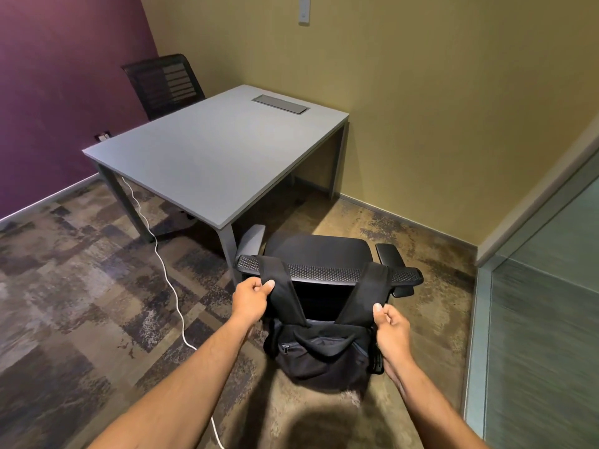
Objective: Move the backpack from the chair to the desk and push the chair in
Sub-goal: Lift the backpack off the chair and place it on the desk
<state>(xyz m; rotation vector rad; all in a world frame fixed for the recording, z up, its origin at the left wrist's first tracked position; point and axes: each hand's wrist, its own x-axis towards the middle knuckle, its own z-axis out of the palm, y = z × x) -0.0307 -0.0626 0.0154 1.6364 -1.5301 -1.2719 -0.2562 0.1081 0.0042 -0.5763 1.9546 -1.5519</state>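
A black backpack (321,354) hangs behind the black office chair (319,251), with both shoulder straps looped over the top of the mesh backrest. My left hand (251,298) grips the left strap just below the backrest. My right hand (390,328) pinches the right strap lower down, beside the bag's top. The chair stands pulled out from the near right corner of the grey desk (214,157), facing it. The desk's top is bare except for a metal cable hatch (280,104).
A second black mesh chair (163,84) sits at the desk's far side by the purple wall. A white cable (162,254) runs across the carpet from under the desk toward me. A glass partition (544,319) stands close on the right.
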